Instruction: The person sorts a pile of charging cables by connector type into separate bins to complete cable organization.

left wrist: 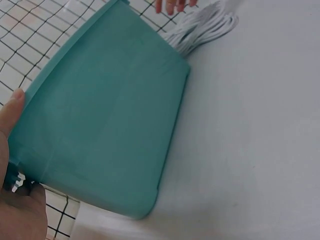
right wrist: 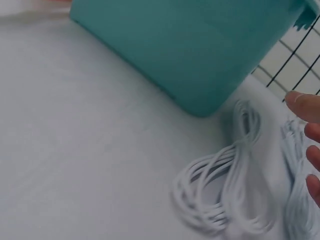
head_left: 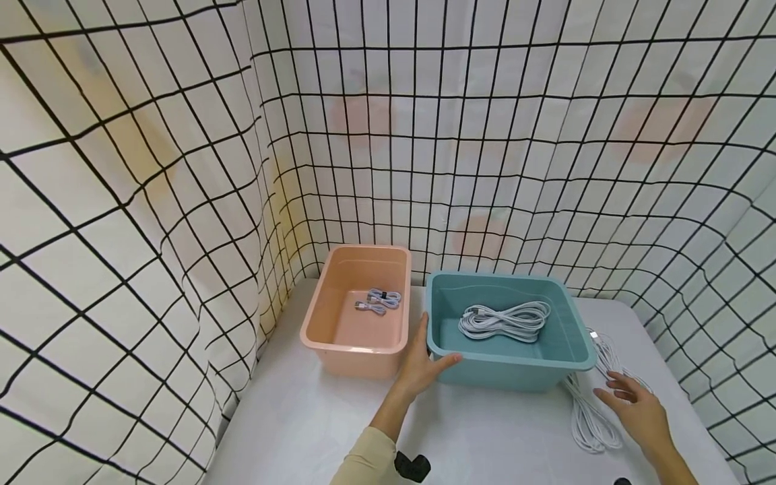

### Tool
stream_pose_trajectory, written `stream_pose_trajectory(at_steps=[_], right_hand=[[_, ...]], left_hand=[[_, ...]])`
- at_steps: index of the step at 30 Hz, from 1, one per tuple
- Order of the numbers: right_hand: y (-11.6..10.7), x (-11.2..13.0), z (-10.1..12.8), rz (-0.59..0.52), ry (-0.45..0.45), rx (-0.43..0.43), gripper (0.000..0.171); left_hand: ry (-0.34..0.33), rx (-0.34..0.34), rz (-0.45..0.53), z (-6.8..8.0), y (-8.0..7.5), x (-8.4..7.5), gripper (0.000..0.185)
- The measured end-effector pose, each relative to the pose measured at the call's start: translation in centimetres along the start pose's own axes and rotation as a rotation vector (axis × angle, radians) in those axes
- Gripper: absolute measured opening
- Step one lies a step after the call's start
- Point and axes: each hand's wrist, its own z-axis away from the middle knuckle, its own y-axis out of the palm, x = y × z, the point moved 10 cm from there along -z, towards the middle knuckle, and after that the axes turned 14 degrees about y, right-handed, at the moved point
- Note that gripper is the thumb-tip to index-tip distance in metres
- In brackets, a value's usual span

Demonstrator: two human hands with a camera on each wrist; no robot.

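A teal plastic bin [head_left: 509, 378] stands on the white table with a coiled white cable bundle [head_left: 506, 322] inside. My left hand [head_left: 419, 367] grips the bin's front left corner, thumb along the front rim, the other fingers at the left side. In the left wrist view the thumb [left wrist: 14, 107] presses near the rim. Right of the bin lie two more white cable bundles, a nearer one [head_left: 593, 424] and a farther one [head_left: 608, 357]. Over these my right hand [head_left: 641, 412] hovers with relaxed, parted fingers, holding nothing.
To the left of the teal bin stands a peach bin [head_left: 358, 362] with small tied white cables [head_left: 384, 298] on its floor. White walls covered by a black wire grid [head_left: 424, 138] enclose the table [head_left: 485, 438]. A black item [head_left: 412, 466] shows beside the left sleeve.
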Motion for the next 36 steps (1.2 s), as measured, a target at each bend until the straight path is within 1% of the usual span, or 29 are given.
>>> stream_pose_trajectory(at_steps=[4,7,9,11,14,17,22,25,31,36], right_hand=[[1.8,-2.2,-0.1,0.047,0.056,0.014,0.08],[2.9,-3.9,-0.2,0.058,0.108,0.037,0.085],[3.8,-5.0,-0.2,0.065,0.137,0.068,0.092],[4.6,-5.7,0.0,0.081,0.152,0.102,0.097],[5.5,-6.3,0.2,0.119,0.139,0.136,0.104],[5.8,-6.3,0.4,0.161,0.111,0.139,0.101],[5.8,-6.4,0.5,0.198,0.114,0.122,0.097],[5.8,-6.2,0.5,0.2,0.106,0.109,0.091],[5.5,-6.2,0.3,0.188,0.109,0.071,0.07],[5.1,-6.4,0.3,0.164,0.127,0.058,0.067]], left_hand=[[0.0,0.004,-0.005,0.0,0.1,0.0,0.113],[0.002,0.0,-0.001,0.0,0.1,-0.2,0.112],[0.001,-0.003,0.005,0.0,0.1,-0.2,0.111],[-0.002,-0.004,0.006,0.0,0.1,-0.2,0.111],[-0.005,-0.002,0.009,0.0,0.1,-0.1,0.11],[-0.002,0.001,0.02,0.1,0.1,-0.1,0.111],[-0.006,-0.001,0.036,0.2,0.2,0.0,0.113],[-0.003,-0.004,0.037,0.2,0.1,0.0,0.113],[-0.001,-0.009,0.039,0.2,0.2,-0.1,0.111],[0.007,-0.013,0.047,0.2,0.2,-0.2,0.11]])
